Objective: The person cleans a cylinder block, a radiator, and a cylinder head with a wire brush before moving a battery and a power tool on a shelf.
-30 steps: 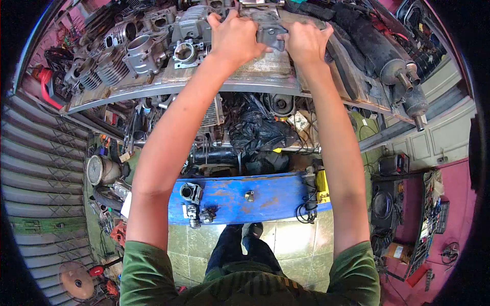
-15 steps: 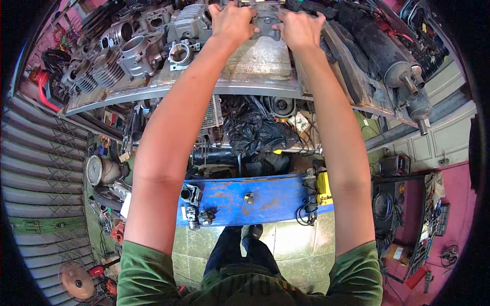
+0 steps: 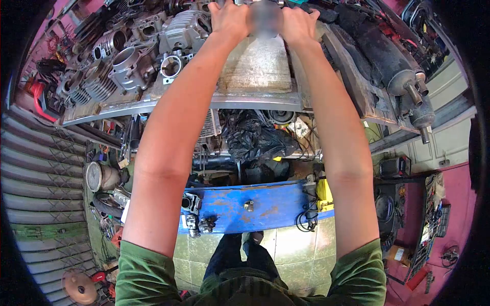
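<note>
Both of my arms reach forward over the upper shelf. My left hand [image 3: 230,21] is closed at the left side of a grey metal engine part [image 3: 265,20], and my right hand [image 3: 298,24] is closed at its right side. The part is blurred, so its exact kind does not show, and some of my fingertips are hidden at the top edge. Below it lies a worn, pale flat board [image 3: 258,66]. Finned engine castings [image 3: 185,31] stand just left of my left hand.
Engine cylinders [image 3: 127,64] crowd the shelf's left side; dark exhaust mufflers [image 3: 375,56] lie at right. Underneath are a black plastic bag [image 3: 258,135] and a blue bench [image 3: 275,204] with small metal parts [image 3: 191,204] and a yellow object [image 3: 324,194].
My hands have moved farther back over the shelf with the grey engine part between them, and more of the pale board shows. The shelf sits slightly lower in view.
</note>
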Tool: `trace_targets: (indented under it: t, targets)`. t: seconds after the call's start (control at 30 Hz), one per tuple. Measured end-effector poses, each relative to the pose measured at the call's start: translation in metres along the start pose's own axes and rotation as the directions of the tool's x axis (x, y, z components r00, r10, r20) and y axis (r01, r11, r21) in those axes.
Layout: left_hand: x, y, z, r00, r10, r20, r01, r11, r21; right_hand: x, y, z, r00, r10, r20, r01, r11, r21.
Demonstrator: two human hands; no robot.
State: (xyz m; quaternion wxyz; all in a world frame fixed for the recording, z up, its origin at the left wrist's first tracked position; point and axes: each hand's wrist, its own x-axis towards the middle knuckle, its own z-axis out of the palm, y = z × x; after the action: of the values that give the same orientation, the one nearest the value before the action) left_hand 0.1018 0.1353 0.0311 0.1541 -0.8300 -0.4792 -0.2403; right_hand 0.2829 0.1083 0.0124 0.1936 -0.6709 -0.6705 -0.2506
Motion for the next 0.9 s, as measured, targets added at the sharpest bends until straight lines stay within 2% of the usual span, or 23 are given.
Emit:
trace_targets:
  t: [0.3, 0.47, 0.57, 0.63, 0.7, 0.8, 0.9]
  targets:
    - [0.008, -0.002, 0.007, 0.999, -0.035, -0.013, 0.035, 0.999, 0.007, 0.014, -0.001, 0.007, 0.999, 0.028, 0.035, -0.030, 0.998, 0.051]
    - [0.013, -0.008, 0.009, 0.997, -0.074, 0.014, 0.074, 0.996, 0.046, 0.022, -0.009, 0.006, 0.998, 0.055, 0.011, -0.056, 0.984, 0.168]
    - [0.012, -0.009, 0.013, 0.997, -0.070, -0.015, 0.070, 0.998, 0.001, 0.024, -0.008, 0.005, 0.999, 0.037, 0.009, -0.038, 0.987, 0.154]
    - [0.010, -0.008, 0.014, 0.995, -0.056, -0.088, 0.059, 0.998, 0.035, 0.024, -0.008, 0.005, 0.999, 0.047, 0.022, -0.050, 0.987, 0.155]
    - [0.012, -0.008, 0.014, 0.996, -0.059, -0.067, 0.061, 0.998, 0.032, 0.024, -0.008, 0.010, 0.998, 0.057, 0.034, -0.062, 0.986, 0.156]
    - [0.015, -0.005, 0.014, 0.998, -0.053, -0.046, 0.056, 0.996, 0.071, 0.022, -0.007, 0.011, 0.998, 0.042, -0.050, -0.034, 0.987, 0.158]
    - [0.015, -0.005, 0.011, 0.999, -0.049, 0.016, 0.047, 0.993, 0.104, 0.015, -0.012, -0.006, 0.999, -0.009, 0.036, 0.005, 0.993, 0.115]
